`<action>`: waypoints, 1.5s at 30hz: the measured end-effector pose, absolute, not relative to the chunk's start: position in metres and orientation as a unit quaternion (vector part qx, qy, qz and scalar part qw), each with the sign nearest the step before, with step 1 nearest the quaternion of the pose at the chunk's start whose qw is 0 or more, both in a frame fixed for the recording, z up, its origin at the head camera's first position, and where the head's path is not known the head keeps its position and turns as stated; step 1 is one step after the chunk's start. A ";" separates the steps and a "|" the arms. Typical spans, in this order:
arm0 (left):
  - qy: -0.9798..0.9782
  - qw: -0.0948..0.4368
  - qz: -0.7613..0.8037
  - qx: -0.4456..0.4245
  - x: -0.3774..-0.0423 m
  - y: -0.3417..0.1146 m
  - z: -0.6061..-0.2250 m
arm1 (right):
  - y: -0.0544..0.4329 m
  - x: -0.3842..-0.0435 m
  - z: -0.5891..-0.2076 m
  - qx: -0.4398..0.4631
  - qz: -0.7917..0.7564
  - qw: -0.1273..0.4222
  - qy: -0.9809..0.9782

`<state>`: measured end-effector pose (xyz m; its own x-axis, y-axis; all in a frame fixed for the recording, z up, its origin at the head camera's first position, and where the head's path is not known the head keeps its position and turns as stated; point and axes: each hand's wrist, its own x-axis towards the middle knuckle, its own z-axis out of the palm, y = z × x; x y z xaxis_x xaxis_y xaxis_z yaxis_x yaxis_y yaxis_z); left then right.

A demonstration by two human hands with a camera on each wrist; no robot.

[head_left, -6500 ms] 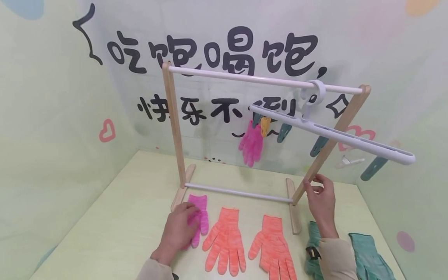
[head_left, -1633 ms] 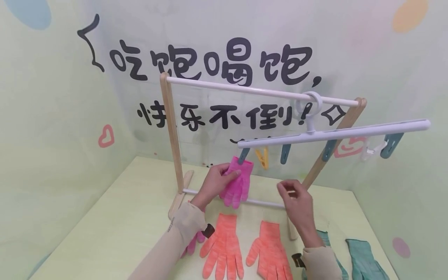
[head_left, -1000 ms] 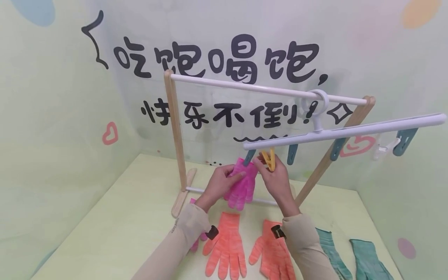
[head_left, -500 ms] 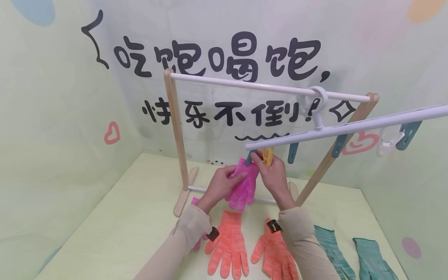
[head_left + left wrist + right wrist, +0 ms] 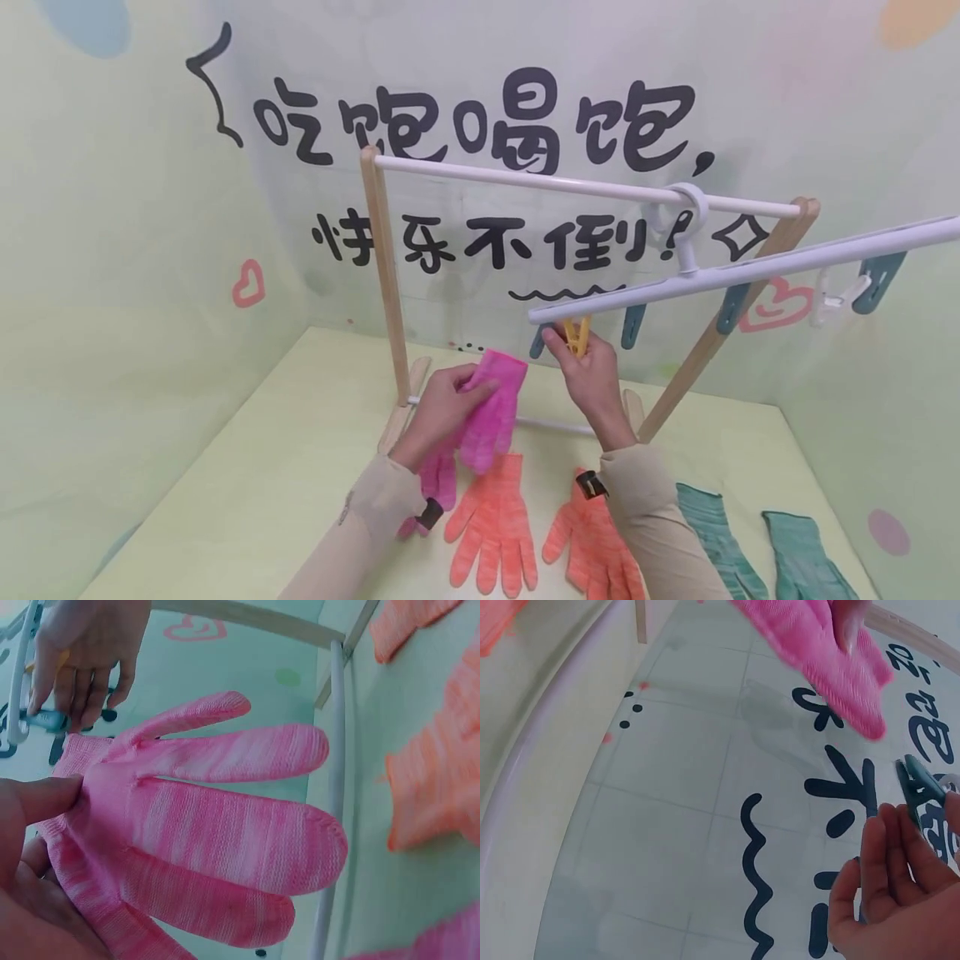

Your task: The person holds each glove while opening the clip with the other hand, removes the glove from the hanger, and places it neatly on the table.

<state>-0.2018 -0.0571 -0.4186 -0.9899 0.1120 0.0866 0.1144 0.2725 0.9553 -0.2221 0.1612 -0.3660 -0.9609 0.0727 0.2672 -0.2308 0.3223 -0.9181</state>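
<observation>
My left hand (image 5: 441, 410) holds a pink knit glove (image 5: 491, 412) near its cuff, thumb in front, fingers pointing down. The glove hangs in the air, apart from the clip. My right hand (image 5: 594, 377) pinches the teal clip (image 5: 537, 343) at the left end of the white hanger (image 5: 622, 298); in the right wrist view this clip (image 5: 921, 780) has nothing between its prongs. Beside that hand hangs a yellow clip (image 5: 576, 333). Another pink glove (image 5: 437, 482) lies on the table, partly hidden by my left arm.
The hanger hooks over a rack's white top rod (image 5: 525, 177), between wooden posts (image 5: 388, 283). Further teal clips (image 5: 633, 325) and a whitish clip (image 5: 840, 298) hang along it. Two orange gloves (image 5: 495, 525) and two green gloves (image 5: 806, 554) lie on the table (image 5: 247, 467).
The pink glove, earlier on the table's side of the hanger at the end teal clip, has come away down and left with my left hand. My right hand came up to that clip.
</observation>
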 end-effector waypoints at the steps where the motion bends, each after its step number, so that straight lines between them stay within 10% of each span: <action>1: -0.797 0.007 -0.601 -0.066 -0.200 -0.061 -0.420 | 0.162 -0.222 -0.367 0.047 0.582 0.123 -0.803; 16: -0.816 0.033 -0.575 0.054 -0.180 -0.132 -0.440 | 0.194 -0.211 -0.382 0.024 0.581 0.154 -0.799; 34: -0.846 -0.005 -0.516 0.138 -0.153 -0.213 -0.453 | 0.285 -0.177 -0.430 -0.087 0.461 0.414 -0.780; 45: -0.856 -0.036 -0.493 0.151 -0.146 -0.235 -0.473 | 0.308 -0.179 -0.445 -0.100 0.483 0.348 -0.797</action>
